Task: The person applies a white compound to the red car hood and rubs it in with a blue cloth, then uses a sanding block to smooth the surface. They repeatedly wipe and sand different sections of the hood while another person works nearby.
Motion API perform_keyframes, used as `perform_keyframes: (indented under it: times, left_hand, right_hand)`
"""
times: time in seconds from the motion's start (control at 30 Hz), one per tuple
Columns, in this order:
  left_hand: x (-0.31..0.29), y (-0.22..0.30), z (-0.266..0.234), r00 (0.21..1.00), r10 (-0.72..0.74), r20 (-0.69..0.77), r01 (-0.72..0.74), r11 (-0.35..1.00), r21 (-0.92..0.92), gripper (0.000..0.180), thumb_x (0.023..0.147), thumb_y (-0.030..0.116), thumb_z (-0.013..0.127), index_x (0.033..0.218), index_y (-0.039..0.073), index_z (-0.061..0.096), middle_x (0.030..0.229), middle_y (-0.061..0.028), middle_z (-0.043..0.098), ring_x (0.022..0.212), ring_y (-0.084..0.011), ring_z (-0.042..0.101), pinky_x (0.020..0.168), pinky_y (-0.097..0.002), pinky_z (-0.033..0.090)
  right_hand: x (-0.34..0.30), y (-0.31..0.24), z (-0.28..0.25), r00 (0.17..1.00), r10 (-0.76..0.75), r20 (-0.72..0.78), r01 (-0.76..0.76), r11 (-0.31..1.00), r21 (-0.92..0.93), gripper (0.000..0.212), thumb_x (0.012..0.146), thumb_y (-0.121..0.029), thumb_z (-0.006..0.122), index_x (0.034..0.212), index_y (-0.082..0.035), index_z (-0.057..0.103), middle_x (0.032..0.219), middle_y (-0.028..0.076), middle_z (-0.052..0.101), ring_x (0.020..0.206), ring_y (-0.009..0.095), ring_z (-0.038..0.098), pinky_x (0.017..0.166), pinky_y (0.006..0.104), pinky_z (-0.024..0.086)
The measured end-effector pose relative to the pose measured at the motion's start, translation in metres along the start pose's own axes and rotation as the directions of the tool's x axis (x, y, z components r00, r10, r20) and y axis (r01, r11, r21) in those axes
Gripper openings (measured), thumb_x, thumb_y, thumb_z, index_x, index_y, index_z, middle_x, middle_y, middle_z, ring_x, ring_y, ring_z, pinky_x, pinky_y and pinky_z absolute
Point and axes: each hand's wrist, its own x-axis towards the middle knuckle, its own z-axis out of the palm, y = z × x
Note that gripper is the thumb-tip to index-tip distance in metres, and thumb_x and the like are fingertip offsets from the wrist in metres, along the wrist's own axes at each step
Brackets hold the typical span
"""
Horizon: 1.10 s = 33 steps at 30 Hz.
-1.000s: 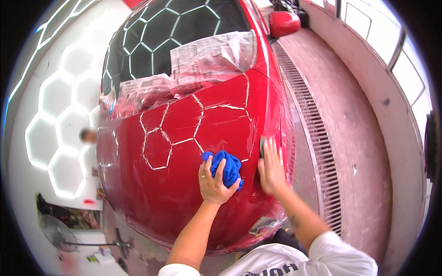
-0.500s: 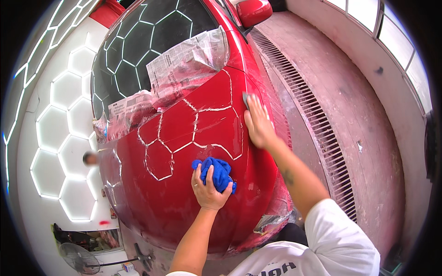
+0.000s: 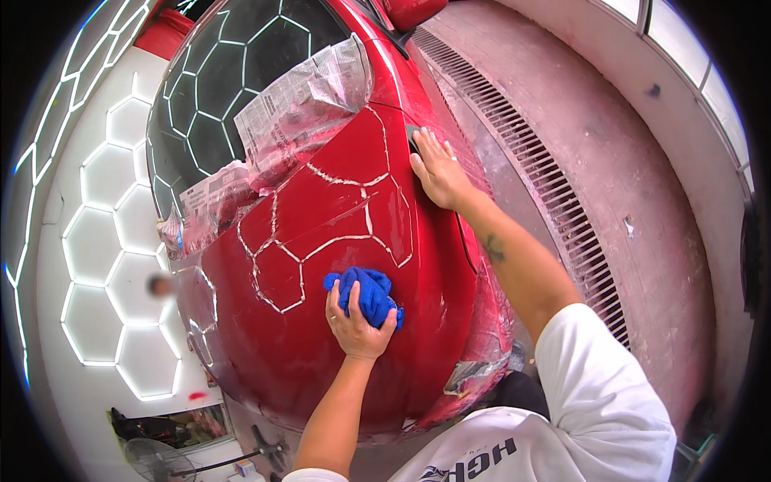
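My left hand (image 3: 358, 328) is closed round a crumpled blue cloth (image 3: 369, 296), which rests on the red car hood (image 3: 281, 345). Farther up, by the hood's right edge, my right hand (image 3: 440, 170) presses down with its fingers stretched out. Under its fingertips and thumb side shows a dark grey piece of sandpaper (image 3: 412, 138); most of it is hidden beneath the hand. Between the two hands, the glossy hood reflects white hexagonal light lines.
Newspaper (image 3: 301, 108) covers the lower windshield (image 3: 241, 68). A side mirror (image 3: 409, 11) juts out at the top. Along the right runs a floor grate (image 3: 530, 153). Hexagonal wall lights (image 3: 104, 241) and a fan (image 3: 157, 459) stand left. A blurred person's head (image 3: 159, 285) shows beyond the hood.
My right hand has slid farther up along the hood's edge with the sandpaper. The left hand stays on the hood with the cloth. The whole view has shifted slightly.
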Motion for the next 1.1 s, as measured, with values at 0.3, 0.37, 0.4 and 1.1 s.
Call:
perform_keyframes:
  times: [0.3,0.37,0.4,1.1]
  left_hand:
    - [-0.022,-0.014,-0.017,1.000,-0.029,0.001,0.029,0.999,0.045,0.098,0.087,0.060,0.083,0.165,0.011,0.049,0.166,-0.0314,0.046,0.148,-0.0543,0.050,0.121,-0.0667,0.045]
    - [-0.012,-0.010,-0.013,1.000,0.006,-0.008,-0.006,0.999,0.035,0.098,0.087,0.060,0.083,0.166,0.011,0.049,0.166,-0.0318,0.045,0.148,-0.0542,0.050,0.121,-0.0667,0.045]
    - [-0.001,-0.003,-0.005,0.999,0.043,-0.017,-0.043,0.999,-0.001,0.099,0.087,0.059,0.083,0.166,0.011,0.049,0.166,-0.0324,0.045,0.148,-0.0543,0.050,0.121,-0.0666,0.045]
    - [-0.024,-0.014,-0.012,0.999,-0.047,-0.019,0.049,0.996,0.079,0.097,0.085,0.061,0.085,0.163,0.015,0.051,0.164,-0.0295,0.047,0.145,-0.0541,0.052,0.120,-0.0669,0.045]
  right_hand:
    - [-0.166,-0.073,0.008,0.981,-0.091,0.173,0.103,0.992,-0.067,0.070,0.118,-0.035,0.049,0.174,0.004,0.035,0.184,0.028,0.031,0.174,0.043,0.024,0.139,0.0620,0.018]
    - [-0.048,-0.042,0.019,0.999,-0.025,0.029,0.021,0.993,0.118,0.068,0.122,-0.040,0.042,0.175,0.002,0.035,0.185,0.029,0.027,0.174,0.042,0.022,0.140,0.0585,0.018]
    - [0.006,-0.014,0.010,1.000,-0.019,-0.025,0.025,0.970,0.243,0.068,0.123,-0.043,0.038,0.174,0.001,0.036,0.185,0.029,0.026,0.174,0.042,0.021,0.141,0.0571,0.019]
    - [-0.288,-0.131,0.016,0.957,-0.017,0.291,0.015,1.000,0.009,0.081,0.113,-0.039,0.058,0.173,0.010,0.034,0.182,0.034,0.030,0.173,0.049,0.023,0.137,0.0702,0.011]
